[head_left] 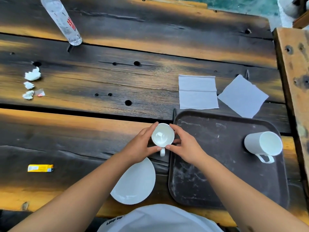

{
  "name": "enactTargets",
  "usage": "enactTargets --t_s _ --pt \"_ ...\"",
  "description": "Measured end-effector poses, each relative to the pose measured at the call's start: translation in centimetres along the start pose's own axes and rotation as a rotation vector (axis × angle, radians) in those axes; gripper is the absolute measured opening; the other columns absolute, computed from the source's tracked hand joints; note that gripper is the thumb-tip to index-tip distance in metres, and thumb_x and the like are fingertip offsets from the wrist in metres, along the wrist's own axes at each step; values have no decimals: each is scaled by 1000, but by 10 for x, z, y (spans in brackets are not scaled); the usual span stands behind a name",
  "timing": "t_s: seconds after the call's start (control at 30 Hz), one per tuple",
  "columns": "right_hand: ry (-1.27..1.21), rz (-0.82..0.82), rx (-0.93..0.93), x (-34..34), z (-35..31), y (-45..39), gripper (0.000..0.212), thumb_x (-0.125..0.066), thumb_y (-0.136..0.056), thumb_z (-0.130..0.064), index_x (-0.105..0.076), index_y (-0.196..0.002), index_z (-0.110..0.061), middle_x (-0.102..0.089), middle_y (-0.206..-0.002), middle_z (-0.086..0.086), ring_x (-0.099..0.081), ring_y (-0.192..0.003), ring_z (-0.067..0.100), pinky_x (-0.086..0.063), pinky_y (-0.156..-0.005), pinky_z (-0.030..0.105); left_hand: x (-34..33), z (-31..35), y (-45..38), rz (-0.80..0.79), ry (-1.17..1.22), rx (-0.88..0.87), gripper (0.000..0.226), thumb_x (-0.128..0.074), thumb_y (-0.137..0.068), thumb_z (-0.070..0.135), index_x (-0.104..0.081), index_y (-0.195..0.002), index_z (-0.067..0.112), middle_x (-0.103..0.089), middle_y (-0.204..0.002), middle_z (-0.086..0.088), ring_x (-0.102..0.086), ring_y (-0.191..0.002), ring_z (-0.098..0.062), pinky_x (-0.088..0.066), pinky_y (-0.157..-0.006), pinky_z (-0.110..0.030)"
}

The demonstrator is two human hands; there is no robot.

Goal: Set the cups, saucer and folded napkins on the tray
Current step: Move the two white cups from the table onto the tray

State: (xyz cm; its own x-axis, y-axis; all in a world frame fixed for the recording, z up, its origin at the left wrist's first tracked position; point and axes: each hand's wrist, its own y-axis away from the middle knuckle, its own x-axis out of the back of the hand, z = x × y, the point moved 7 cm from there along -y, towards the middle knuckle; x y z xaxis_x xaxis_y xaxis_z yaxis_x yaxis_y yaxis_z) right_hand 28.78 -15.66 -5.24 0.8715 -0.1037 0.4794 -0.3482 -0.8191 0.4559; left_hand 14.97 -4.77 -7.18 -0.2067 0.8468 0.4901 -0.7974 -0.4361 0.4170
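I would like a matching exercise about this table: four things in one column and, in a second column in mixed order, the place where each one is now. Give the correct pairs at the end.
Things
1. tall mug
2. small cup
3. saucer
4. water bottle

Places
A. on the table just left of the tray, under the left forearm
B. held between the left hand and the right hand at the tray's left edge
C. at the far left of the table
D. on the tray, near its right side

Pairs: 1-D, 2-B, 3-A, 4-C
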Motion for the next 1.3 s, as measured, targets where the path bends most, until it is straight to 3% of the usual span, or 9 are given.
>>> enactTargets --t_s 0.1,0.23,0.37,0.47,0.67,0.73,0.9,1.07,1.3 --pt "-30 -3 5 -5 -2 -3 77 -81 -78 -28 -38 -141 -41 -55 -128 -3 -63 -107 12 -54 -94 37 3 -5 1 29 13 -18 92 -75 -84 38 -14 -152 44 -32 -156 5 -32 -140 -12 -30 -112 -30" --pt "-110 -48 0 -14 -7 -5 74 -79 -81 -24 -37 -137 -45 -51 -135 -4 -57 -119 13 -51 -99 38 4 -13 3 -13 149 -6 87 -76 -84 30 -21 -150 41 -33 -156 6 -31 -141 -10 -30 -117 -40" --pt "-265 -136 -25 -25 -9 -4 72 -72 -85 -7 -32 -125 -52 -47 -134 -18 -48 -123 -7 -38 -104 18 -3 -15 7 -101 352 -2 84 -72 -88 18 -19 -150 39 -32 -154 6 -31 -142 -8 -27 -118 -37" --pt "-358 -195 -48 -31 -7 -4 70 -66 -89 1 -31 -126 -46 -42 -132 -21 -47 -119 -13 -40 -94 7 -2 -13 7 -110 395 -4 82 -71 -88 17 -22 -147 45 -35 -150 15 -34 -138 0 -30 -111 -20" --pt "-555 -215 -121 -41 -5 -7 76 -62 -85 -3 -32 -137 -50 -43 -135 -8 -50 -101 17 -46 -77 35 -3 -11 8 -88 500 22 77 -72 -85 17 -29 -137 55 -43 -142 13 -43 -132 -5 -38 -108 -24" --pt "-558 -212 -119 -42 -6 -8 79 -65 -79 -9 -33 -137 -51 -42 -136 -6 -49 -100 17 -46 -76 34 -3 -11 7 -94 520 33 77 -72 -84 16 -30 -137 53 -44 -140 13 -45 -130 -6 -39 -107 -26" --pt "-427 -191 -70 -40 -8 -9 95 -81 -72 -10 -28 -145 -39 -37 -143 -13 -38 -132 4 -36 -108 27 -2 -11 8 -102 565 48 78 -73 -85 6 -31 -140 44 -44 -141 11 -45 -130 -5 -40 -104 -20" --pt "-375 -165 -51 -38 -13 -8 94 -82 -76 -7 -28 -148 -34 -40 -138 -19 -41 -132 8 -37 -111 31 5 -9 10 -108 618 60 77 -73 -85 1 -34 -144 32 -50 -139 3 -51 -126 -11 -47 -94 -21" --pt "-439 -159 -20 -36 -18 8 93 -79 -83 -11 -20 -151 -34 -37 -136 -33 -42 -119 -21 -37 -90 2 7 4 25 -123 679 75 79 -70 -86 -2 -33 -145 35 -49 -139 4 -54 -122 -3 -50 -92 -25"
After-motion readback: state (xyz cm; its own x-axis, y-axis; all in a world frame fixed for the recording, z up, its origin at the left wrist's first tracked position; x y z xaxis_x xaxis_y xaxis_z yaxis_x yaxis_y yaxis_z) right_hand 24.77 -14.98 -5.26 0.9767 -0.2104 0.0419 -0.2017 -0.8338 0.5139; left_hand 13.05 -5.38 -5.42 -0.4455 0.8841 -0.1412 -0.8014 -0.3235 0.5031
